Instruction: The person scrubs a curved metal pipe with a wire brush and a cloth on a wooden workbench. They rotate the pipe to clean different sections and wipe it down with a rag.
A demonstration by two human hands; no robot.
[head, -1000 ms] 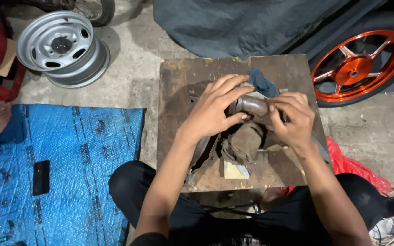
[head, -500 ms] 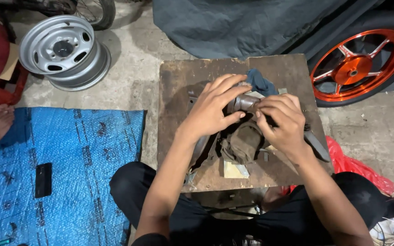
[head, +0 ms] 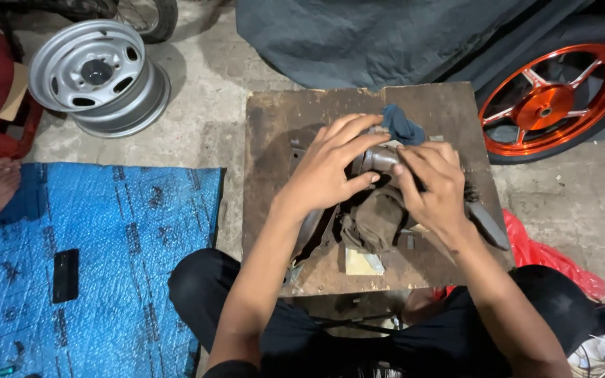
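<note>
Since 1 second ago the right hand [head: 434, 183] has slid left and curled lower over the grey metal part [head: 378, 159]; the left hand [head: 330, 166] has barely shifted. Judged from that, the grip is being reset rather than let go, and the work on the part goes on.

Left hand: fingers spread and only lightly curved, palm down, laid over the top and left end of the metal part, thumb tucked under toward its near side. It steadies more than it clamps.

Right hand: fingers bent, about half closed, fingertips pressing on the part's right end. Whether it pinches a small piece there cannot be told.

The metal part sits near the middle of the worn wooden counter [head: 274, 119], just near of a dark blue rag [head: 402, 124] and just far of a brown greasy cloth [head: 376, 220].

Around: silver wheel rim [head: 96, 73] far left, orange spoked wheel [head: 551, 101] far right, blue mat [head: 99, 259] on the floor at left.
</note>
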